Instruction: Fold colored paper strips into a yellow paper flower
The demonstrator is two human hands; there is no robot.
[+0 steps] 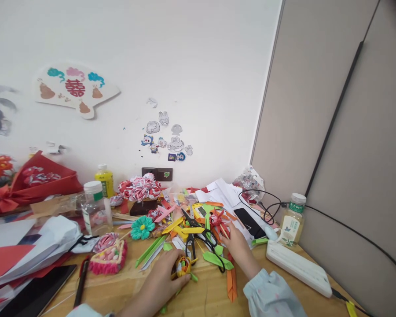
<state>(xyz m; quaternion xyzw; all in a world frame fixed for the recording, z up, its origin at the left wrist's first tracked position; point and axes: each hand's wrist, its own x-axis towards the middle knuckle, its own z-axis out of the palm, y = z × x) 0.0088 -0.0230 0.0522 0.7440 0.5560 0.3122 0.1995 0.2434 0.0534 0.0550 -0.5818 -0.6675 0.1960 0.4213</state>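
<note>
My left hand (163, 277) is closed around a small rolled paper flower (184, 267) in yellow and orange, low over the wooden table. A bit of green paper shows below it. Farther forward, my right hand (239, 246) has its fingers closed at the edge of a red paper flower (218, 219) with pointed strips; the fingertips are partly hidden. Between the hands lie black-handled scissors (190, 240), with a second black handle loop (211, 237) beside them. Folded paper strips in yellow, green (218, 260) and orange (231, 281) are heaped around them.
Right of the pile are a phone (250, 223), a drink bottle (292, 220), a white power strip (298, 269) and black cables. To the left lie a teal flower (142, 227), a pink-fringed heart-shaped piece (108, 259), a pen (82, 281), a dark tablet-like slab (41, 293) and paper sheets.
</note>
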